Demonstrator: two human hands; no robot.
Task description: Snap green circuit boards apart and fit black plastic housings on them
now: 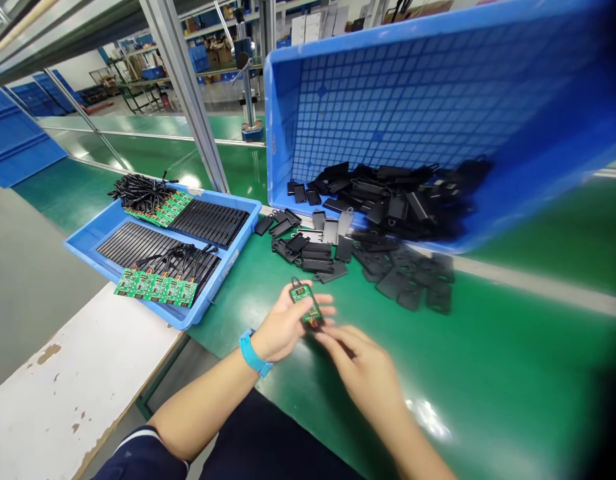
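Note:
My left hand (pixel 283 323) holds a small green circuit board (pixel 305 301) set in a black plastic case with a loop at its top end. The thumb presses on the board, and the other fingers lie behind the case. A small digit display and red and yellow wires show on the board. My right hand (pixel 365 363) pinches at the lower end, where the wires come out; a dark piece of cable shows partly between thumb and forefinger. Loose black plastic cases (pixel 315 257) lie on the green table just beyond my hands.
A blue tray (pixel 188 319) at the left holds rows of black cases, green boards (pixel 155 288) and bundled black cables (pixel 143 192). A large blue crate (pixel 283 127) tipped on its side spills black cases. A metal post (pixel 185 93) rises behind the tray.

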